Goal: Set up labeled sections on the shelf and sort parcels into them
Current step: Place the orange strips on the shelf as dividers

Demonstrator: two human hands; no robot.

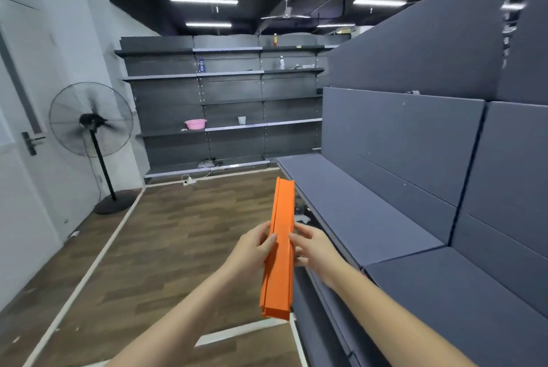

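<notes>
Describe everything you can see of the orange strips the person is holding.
The orange strips are long, narrow, bright orange pieces that look like smooth plastic. Layered edges at the near end show several stacked together. The far end shows a shallow channel profile with raised side lips. The stack points away from the person, far end raised, over the wooden floor beside the grey shelf. The left hand grips its left edge and the right hand its right edge, about midway along.

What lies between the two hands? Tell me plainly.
The head view shows a stack of orange strips between the left hand and the right hand; both hold its edges.
</notes>
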